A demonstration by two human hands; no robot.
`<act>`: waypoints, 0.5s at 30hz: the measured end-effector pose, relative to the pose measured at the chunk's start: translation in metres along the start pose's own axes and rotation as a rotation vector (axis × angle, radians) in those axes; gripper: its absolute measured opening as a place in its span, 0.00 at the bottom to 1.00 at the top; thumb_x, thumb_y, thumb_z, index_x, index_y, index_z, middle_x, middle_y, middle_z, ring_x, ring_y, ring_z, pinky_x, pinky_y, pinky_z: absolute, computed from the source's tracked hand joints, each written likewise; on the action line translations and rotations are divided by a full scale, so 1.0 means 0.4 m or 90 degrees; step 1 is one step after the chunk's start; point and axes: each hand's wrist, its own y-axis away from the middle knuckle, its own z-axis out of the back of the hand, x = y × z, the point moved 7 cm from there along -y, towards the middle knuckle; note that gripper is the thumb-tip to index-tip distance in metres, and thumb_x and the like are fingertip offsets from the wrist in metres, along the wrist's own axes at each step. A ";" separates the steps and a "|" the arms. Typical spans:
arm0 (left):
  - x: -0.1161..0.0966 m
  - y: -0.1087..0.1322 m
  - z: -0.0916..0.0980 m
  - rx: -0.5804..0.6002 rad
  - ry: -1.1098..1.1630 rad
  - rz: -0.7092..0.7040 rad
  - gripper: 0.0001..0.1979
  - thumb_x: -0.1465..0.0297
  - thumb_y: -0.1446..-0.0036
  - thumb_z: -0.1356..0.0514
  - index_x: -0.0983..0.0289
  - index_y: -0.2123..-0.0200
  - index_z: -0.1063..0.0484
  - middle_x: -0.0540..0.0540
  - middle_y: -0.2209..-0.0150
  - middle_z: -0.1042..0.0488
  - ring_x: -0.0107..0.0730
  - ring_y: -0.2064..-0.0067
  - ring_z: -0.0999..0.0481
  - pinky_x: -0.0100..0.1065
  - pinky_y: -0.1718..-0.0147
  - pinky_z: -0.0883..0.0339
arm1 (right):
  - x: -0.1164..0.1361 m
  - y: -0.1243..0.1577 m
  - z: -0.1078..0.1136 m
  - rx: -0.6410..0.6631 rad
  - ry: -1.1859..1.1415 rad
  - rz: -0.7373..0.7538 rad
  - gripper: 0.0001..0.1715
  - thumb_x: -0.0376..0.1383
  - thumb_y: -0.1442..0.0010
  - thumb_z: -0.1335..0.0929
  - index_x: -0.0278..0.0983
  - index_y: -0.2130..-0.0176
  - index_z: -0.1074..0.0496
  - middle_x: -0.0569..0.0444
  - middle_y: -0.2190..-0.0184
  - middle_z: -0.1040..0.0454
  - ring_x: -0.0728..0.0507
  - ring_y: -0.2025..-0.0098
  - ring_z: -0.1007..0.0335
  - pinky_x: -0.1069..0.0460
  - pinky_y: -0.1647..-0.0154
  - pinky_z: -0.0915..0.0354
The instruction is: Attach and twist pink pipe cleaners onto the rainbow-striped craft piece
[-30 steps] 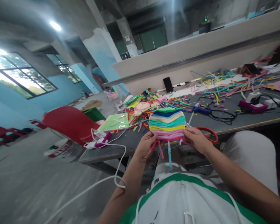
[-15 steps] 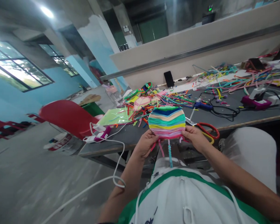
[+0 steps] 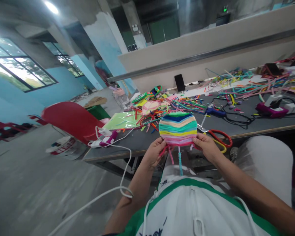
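Note:
Between my two hands I hold a round striped pipe-cleaner piece, banded in green, blue, peach, teal, yellow, pink and red. My left hand pinches its lower left edge, fingers closed, with pink and red ends hanging beside them. At the lower right edge, my right hand grips with thumb on top. A twisted light-blue strand dangles from the bottom middle. Just beyond my right hand lie scissors with red and yellow handles, at the table's near edge.
On the dark table lie heaps of coloured pipe cleaners, a green sheet, a blue glue gun and a phone. Purple power strips sit at both sides. A white cable loops down left, near a red chair.
The view has shifted slightly, so the whole scene sits a little differently in the frame. Both hands keep their hold on the striped piece; its left edge shows slightly more beside my left fingers.

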 end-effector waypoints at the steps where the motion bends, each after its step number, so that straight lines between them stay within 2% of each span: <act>1: 0.004 0.003 0.003 0.006 -0.007 0.016 0.19 0.62 0.50 0.34 0.67 0.57 0.29 0.59 0.64 0.21 0.33 0.67 0.21 0.29 0.68 0.27 | -0.003 0.000 0.002 -0.007 -0.002 -0.003 0.14 0.41 0.47 0.28 0.38 0.61 0.23 0.56 0.74 0.25 0.50 0.74 0.35 0.53 0.69 0.37; 5: 0.027 0.013 0.018 0.001 -0.021 0.063 0.20 0.64 0.52 0.32 0.68 0.58 0.29 0.61 0.64 0.21 0.33 0.66 0.20 0.27 0.69 0.27 | -0.016 -0.003 0.001 0.002 -0.028 -0.009 0.14 0.40 0.47 0.28 0.39 0.59 0.23 0.54 0.66 0.22 0.48 0.68 0.30 0.52 0.62 0.35; 8: 0.038 0.013 0.023 -0.023 -0.013 0.060 0.19 0.69 0.55 0.31 0.68 0.60 0.29 0.59 0.65 0.20 0.33 0.66 0.20 0.25 0.69 0.27 | -0.017 -0.003 -0.007 0.019 -0.041 0.001 0.14 0.40 0.46 0.29 0.40 0.58 0.23 0.53 0.62 0.22 0.46 0.64 0.29 0.50 0.57 0.35; 11: 0.040 0.012 0.023 -0.044 0.015 0.037 0.18 0.72 0.56 0.30 0.68 0.61 0.30 0.58 0.66 0.20 0.33 0.66 0.20 0.26 0.67 0.27 | -0.016 -0.002 -0.011 0.016 -0.026 0.001 0.14 0.40 0.45 0.29 0.39 0.58 0.23 0.53 0.64 0.22 0.46 0.66 0.30 0.50 0.59 0.35; 15: 0.036 0.012 0.023 -0.045 0.031 0.016 0.19 0.71 0.56 0.30 0.68 0.60 0.30 0.58 0.66 0.20 0.32 0.67 0.20 0.29 0.64 0.27 | -0.014 0.000 -0.010 0.004 0.000 0.006 0.14 0.40 0.45 0.30 0.38 0.58 0.23 0.55 0.70 0.23 0.50 0.74 0.36 0.53 0.67 0.37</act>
